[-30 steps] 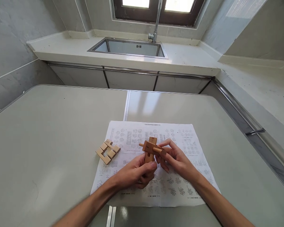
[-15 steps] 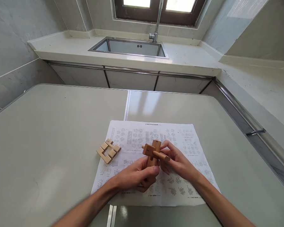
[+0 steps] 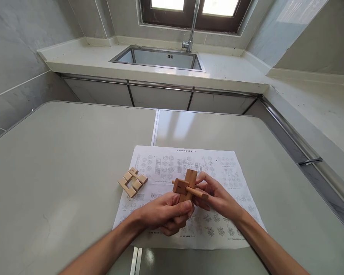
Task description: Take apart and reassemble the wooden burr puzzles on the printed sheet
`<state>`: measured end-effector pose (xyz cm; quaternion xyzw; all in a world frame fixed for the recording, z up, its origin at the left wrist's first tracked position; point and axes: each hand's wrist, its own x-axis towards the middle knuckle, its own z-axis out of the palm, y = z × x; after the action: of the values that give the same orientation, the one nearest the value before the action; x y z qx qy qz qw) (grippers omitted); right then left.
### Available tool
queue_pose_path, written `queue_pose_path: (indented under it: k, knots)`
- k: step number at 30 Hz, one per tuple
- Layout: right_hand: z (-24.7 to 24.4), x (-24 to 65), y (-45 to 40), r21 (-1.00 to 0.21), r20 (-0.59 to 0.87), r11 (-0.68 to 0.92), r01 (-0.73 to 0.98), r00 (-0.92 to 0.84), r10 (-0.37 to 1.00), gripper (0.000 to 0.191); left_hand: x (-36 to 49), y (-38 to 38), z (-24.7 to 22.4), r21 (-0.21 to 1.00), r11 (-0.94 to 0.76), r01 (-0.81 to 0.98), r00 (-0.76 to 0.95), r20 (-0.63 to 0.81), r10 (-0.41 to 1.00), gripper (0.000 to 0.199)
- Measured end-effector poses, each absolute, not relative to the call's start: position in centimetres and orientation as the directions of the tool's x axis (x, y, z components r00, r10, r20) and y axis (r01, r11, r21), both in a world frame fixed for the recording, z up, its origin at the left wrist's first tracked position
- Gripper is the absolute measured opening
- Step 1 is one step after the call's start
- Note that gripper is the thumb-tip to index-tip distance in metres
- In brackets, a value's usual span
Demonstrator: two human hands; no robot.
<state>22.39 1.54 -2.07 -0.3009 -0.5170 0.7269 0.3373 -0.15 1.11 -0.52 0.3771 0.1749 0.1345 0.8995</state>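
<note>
Crossed brown wooden puzzle pieces [image 3: 190,178] are held above a printed sheet [image 3: 166,164]. My left hand [image 3: 172,214] is closed round the lower end of the upright piece, thumb on top. My right hand [image 3: 215,193] has its fingers at the right side of the pieces, by the rod that points right; some of its fingertips are hidden behind the wood. A block marked with a numeral sits at the left of the cross. Left of my hands, a lighter wooden piece group [image 3: 132,182] forms a ring on the sheet's left edge.
The sheet lies on a pale table [image 3: 74,160] with a metal seam down its middle. Beyond stand a counter [image 3: 83,65] with a sink [image 3: 157,57] and a tap [image 3: 189,42]. Another counter [image 3: 326,103] runs along the right.
The held pieces have turned and tilted slightly, the rod's right end now a little lower. Both hands remain on them, in nearly the same place. The view has shifted slightly.
</note>
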Motion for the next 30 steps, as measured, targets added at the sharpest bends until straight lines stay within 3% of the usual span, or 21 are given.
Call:
queue_pose_path:
  k: [13,21,25,30]
  knots:
    - [-1.7,22.6,1.9,-0.964,-0.124,-0.247,-0.102,-0.648,0.752,0.032,-0.5,1.2,-0.5,0.646,0.74,-0.187,0.89,-0.207,0.406,0.04]
    - [-2.4,22.7,1.9,-0.941,-0.135,-0.314,-0.124,-0.716,0.685,0.036,-0.2,1.2,-0.9,0.659,0.7,-0.275,0.847,-0.178,0.5,0.051]
    - [-2.6,22.7,2.0,-0.889,-0.177,-0.393,-0.236,-0.614,0.769,0.039,-0.1,1.2,-1.2,0.666,0.689,-0.285,0.844,-0.166,0.509,0.055]
    - [-2.1,22.8,2.6,-0.822,-0.27,-0.409,-0.398,-0.359,0.893,0.04,-0.1,1.4,-0.9,0.676,0.684,-0.273,0.84,-0.179,0.512,0.05]
